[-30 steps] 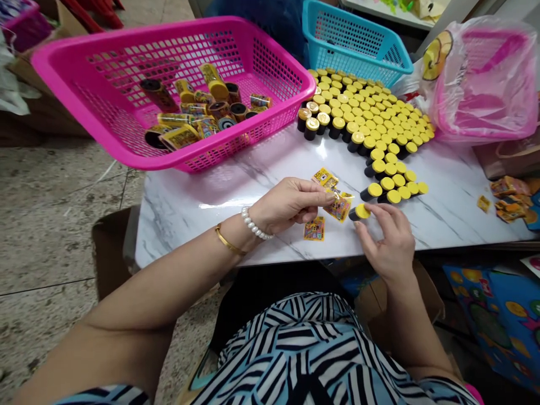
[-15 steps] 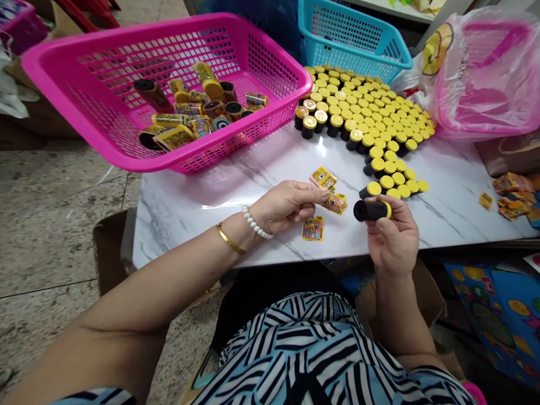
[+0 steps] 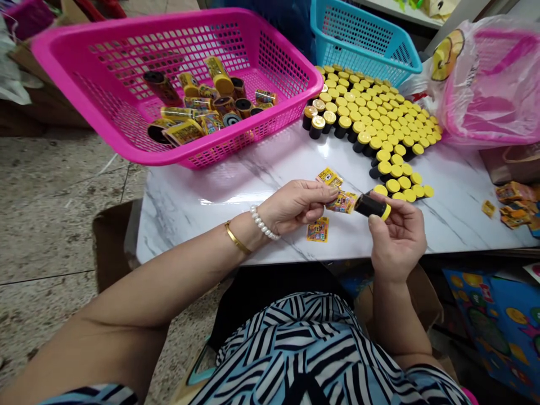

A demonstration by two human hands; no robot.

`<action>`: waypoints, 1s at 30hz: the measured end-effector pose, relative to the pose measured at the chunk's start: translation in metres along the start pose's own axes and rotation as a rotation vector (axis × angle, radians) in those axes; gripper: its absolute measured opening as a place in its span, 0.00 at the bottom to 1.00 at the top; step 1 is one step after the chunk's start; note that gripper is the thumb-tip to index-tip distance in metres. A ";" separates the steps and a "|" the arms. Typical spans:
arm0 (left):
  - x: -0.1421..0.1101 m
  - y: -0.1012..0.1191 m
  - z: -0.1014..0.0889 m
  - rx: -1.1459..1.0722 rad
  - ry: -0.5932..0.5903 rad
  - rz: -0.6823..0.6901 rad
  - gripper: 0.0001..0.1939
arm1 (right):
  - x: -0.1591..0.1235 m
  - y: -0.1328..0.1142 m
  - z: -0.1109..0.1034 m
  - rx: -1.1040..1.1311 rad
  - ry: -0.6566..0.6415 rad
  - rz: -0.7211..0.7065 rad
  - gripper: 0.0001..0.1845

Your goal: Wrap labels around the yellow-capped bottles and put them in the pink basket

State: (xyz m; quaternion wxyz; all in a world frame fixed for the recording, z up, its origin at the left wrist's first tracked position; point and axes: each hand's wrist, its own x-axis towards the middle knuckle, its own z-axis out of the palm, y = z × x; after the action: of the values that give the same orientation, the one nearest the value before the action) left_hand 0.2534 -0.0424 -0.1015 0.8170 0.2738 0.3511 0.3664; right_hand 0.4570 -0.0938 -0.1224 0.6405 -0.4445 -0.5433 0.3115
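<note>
My right hand (image 3: 399, 236) is closed round a black tube with a yellow cap (image 3: 372, 206), held sideways above the marble table (image 3: 202, 202), open end to the left. My left hand (image 3: 297, 203) pinches a small yellow printed packet (image 3: 342, 202) whose end touches the tube's mouth. Two more packets lie on the table: one (image 3: 329, 177) just beyond my left fingers, another (image 3: 318, 230) below them. A dense cluster of upright yellow-capped tubes (image 3: 379, 124) stands behind my hands.
A pink basket (image 3: 63, 62) at the left back holds several label-wrapped tubes (image 3: 202, 107). A blue basket (image 3: 363, 42) stands behind the cluster. A pink basket in a plastic bag (image 3: 489, 79) sits at the right. More packets (image 3: 512, 205) lie near the table's right edge.
My right hand picked a capped tube up from the table's cluster edge and turned it sideways. The packet in my left hand has come to the tube's open end.
</note>
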 end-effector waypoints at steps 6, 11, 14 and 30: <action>0.002 -0.003 -0.002 -0.024 -0.013 0.048 0.12 | -0.007 -0.007 0.000 -0.035 -0.073 -0.025 0.19; 0.002 -0.003 -0.004 0.025 -0.053 0.031 0.14 | -0.005 -0.004 0.000 -0.090 -0.095 0.036 0.17; 0.002 -0.004 -0.004 0.042 -0.071 0.047 0.14 | -0.008 -0.004 0.003 -0.141 -0.053 -0.042 0.19; 0.006 -0.007 -0.010 0.426 -0.195 0.322 0.21 | 0.010 0.009 -0.007 -0.270 -0.253 -0.288 0.23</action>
State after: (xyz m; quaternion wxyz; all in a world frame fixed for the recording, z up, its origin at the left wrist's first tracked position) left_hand 0.2520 -0.0401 -0.1147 0.7023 0.5256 0.2919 0.3811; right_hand 0.4670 -0.0830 -0.1260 0.5396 -0.4016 -0.7139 0.1946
